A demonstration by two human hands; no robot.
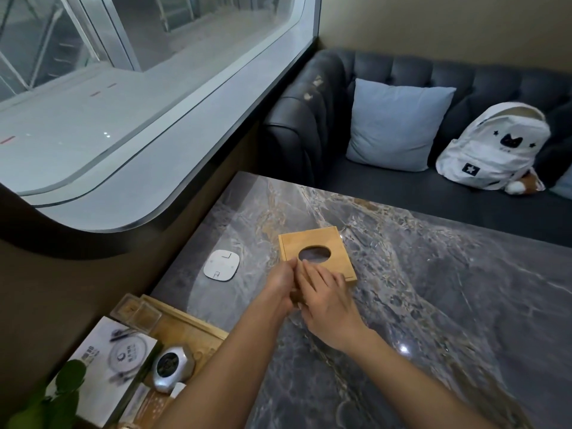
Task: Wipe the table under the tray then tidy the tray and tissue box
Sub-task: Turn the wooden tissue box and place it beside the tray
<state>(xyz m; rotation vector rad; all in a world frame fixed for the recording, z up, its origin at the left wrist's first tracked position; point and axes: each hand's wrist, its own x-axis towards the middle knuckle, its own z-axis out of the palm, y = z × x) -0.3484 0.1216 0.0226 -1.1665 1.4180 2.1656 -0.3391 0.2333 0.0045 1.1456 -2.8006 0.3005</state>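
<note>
A square wooden tissue box point(318, 241) with an oval hole in its top lies on the marble table point(433, 289). Both hands rest on its near edge. My left hand point(280, 284) grips the near left corner. My right hand point(325, 300) lies over the near side with fingers curled around the edge, hiding that part of the box. A wooden tray point(185, 323) sits at the near left of the table, holding a clear plastic box point(136, 312), a printed card point(114, 360) and a silver hexagonal gadget point(171, 365).
A white rounded square pad point(221, 264) lies on the table left of the tissue box. Green leaves point(52, 394) show at the lower left. Behind the table stands a dark sofa point(387, 187) with a blue cushion point(396, 125) and a white backpack point(492, 147). A window point(123, 88) runs along the left.
</note>
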